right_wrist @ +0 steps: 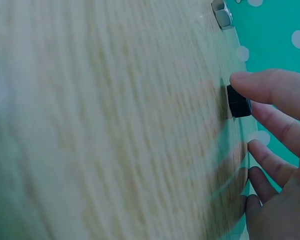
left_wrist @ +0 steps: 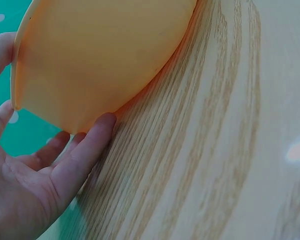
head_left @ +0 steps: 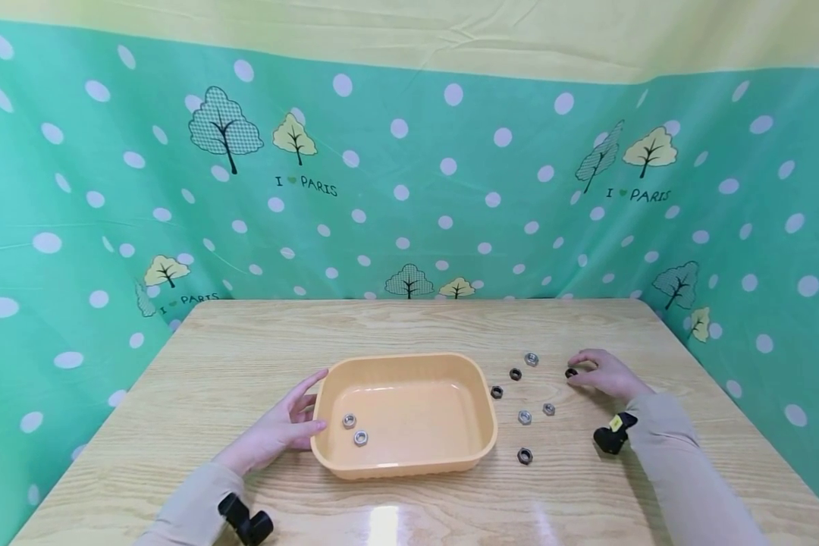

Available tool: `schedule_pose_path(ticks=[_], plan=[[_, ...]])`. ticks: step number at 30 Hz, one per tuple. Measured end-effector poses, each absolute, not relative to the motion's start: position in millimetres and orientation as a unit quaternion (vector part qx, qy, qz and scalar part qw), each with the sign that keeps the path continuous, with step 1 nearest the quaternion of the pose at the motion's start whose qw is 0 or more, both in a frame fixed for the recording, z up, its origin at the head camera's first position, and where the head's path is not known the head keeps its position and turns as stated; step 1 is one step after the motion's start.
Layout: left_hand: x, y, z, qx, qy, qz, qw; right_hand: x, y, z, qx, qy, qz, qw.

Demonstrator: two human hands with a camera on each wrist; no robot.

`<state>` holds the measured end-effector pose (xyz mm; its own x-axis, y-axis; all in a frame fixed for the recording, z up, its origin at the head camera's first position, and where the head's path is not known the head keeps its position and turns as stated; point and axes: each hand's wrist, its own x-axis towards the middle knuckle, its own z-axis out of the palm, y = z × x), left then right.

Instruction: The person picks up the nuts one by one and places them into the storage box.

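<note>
One black nut [head_left: 571, 373], right of frame | likely light, rigid, slick; hold across opposing flats | right hand [head_left: 604, 375]: narrow, pinches nut | left hand [head_left: 273, 432]: fingers spread, grips tray [head_left: 416, 421] at left rim

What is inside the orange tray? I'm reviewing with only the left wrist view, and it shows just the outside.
Observer: Two silver nuts lie inside the tray, toward its left end.
Operator: And the right hand, which I can't see?
Observer: The right hand pinches a black nut between thumb and forefinger.
Operator: Is anything lying just right of the tray?
Observer: Six more nuts lie scattered on the table there.
</note>
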<state>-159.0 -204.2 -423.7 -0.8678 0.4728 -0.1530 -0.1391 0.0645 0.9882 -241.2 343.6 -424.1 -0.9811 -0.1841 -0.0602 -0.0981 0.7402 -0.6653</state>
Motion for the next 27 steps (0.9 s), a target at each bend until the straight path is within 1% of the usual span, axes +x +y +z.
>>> schedule_pose_path(ticks=[15, 27], plan=[[-156.4, -204.3, -422.2, 0.122, 0.694, 0.672, 0.229, -241.6, 341.0, -423.5, -0.056, 0.935, -0.345, 0.054], [-157.8, -204.2, -425.3, 0.114, 0.699, 0.667, 0.231, -242.5, 343.0, -425.5, -0.03, 0.935, -0.348, 0.068]])
